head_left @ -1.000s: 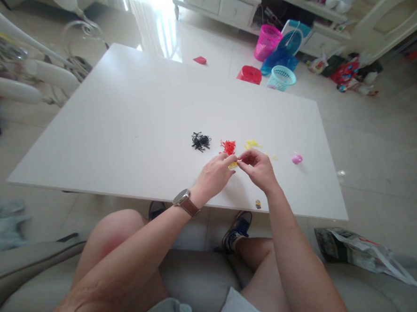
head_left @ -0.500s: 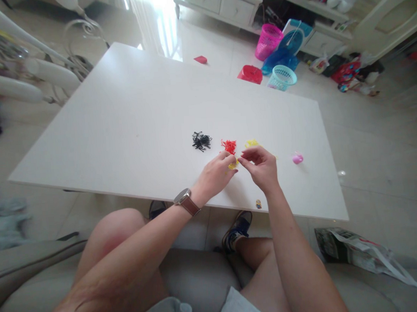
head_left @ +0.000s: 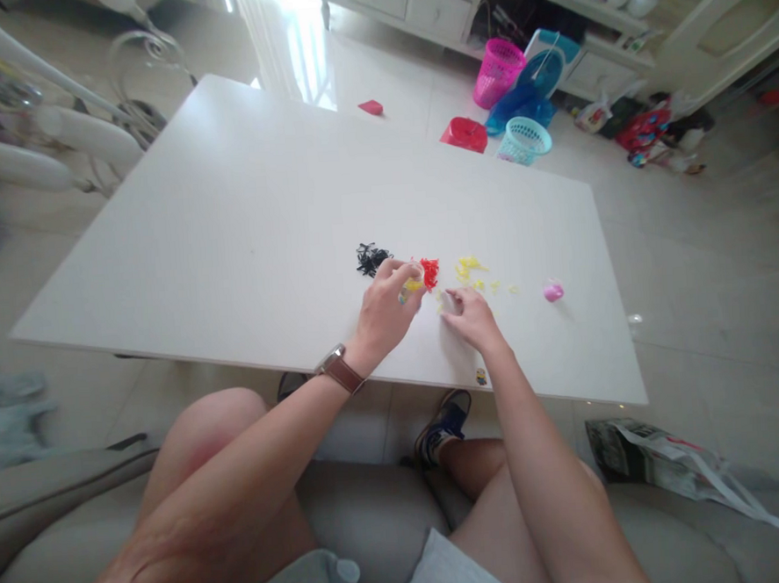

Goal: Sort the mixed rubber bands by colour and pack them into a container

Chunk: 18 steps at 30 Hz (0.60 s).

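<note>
My left hand (head_left: 385, 308), with a watch on its wrist, is closed round a small clear container (head_left: 418, 272) that has yellow bits inside. It hovers over the table between the black pile and the red pile. My right hand (head_left: 474, 318) is low over the table, thumb and forefinger apart, beside a few pale yellow bits (head_left: 440, 301). Small red bands (head_left: 431, 273) lie just beyond the container. The heap of black bands (head_left: 370, 258) is partly behind my left hand. Loose yellow bands (head_left: 468, 266) are scattered beyond my right hand.
A small pink object (head_left: 553, 292) stands toward the right of the white table (head_left: 278, 201). Near the front edge is a small cartoon sticker (head_left: 480, 376). On the floor past the table are a pink basket (head_left: 498, 72), a light blue basket (head_left: 525, 141) and a red item (head_left: 467, 134).
My left hand has moved left and away from my right hand, carrying the container. My right hand has lowered toward the table, and its fingers have spread apart. More yellow bands now show.
</note>
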{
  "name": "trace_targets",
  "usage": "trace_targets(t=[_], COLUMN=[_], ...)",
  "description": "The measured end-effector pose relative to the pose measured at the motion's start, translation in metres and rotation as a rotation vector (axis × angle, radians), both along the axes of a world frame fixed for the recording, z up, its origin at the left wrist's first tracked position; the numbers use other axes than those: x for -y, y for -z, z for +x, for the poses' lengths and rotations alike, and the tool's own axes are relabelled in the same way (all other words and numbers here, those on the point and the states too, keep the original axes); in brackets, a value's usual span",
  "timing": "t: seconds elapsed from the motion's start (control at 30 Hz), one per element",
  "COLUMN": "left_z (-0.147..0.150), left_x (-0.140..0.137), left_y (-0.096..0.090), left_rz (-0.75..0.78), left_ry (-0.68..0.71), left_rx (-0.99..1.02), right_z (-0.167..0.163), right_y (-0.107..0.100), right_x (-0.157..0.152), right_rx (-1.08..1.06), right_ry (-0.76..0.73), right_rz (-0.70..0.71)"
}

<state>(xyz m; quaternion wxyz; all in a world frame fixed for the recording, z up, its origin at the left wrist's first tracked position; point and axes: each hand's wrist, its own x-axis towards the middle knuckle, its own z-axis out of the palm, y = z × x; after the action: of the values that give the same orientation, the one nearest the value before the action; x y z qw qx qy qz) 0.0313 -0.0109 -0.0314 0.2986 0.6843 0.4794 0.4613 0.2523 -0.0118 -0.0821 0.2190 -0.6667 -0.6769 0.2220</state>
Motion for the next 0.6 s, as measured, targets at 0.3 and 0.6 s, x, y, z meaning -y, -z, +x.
trace_targets(t=[0.3, 0.6], left_z=[-0.001, 0.001], left_x=[0.0, 0.002], left_y=[-0.001, 0.006], left_rz=[0.038, 0.012], left_ry=[-0.004, 0.013], left_rx=[0.001, 0.072], right_z=[-0.004, -0.013], right_y=[0.009, 0.008], right_x=[-0.002, 0.001], right_rx=[0.102, 0.151], right_ry=[-0.069, -0.108], right_rz=[0.012, 0.0])
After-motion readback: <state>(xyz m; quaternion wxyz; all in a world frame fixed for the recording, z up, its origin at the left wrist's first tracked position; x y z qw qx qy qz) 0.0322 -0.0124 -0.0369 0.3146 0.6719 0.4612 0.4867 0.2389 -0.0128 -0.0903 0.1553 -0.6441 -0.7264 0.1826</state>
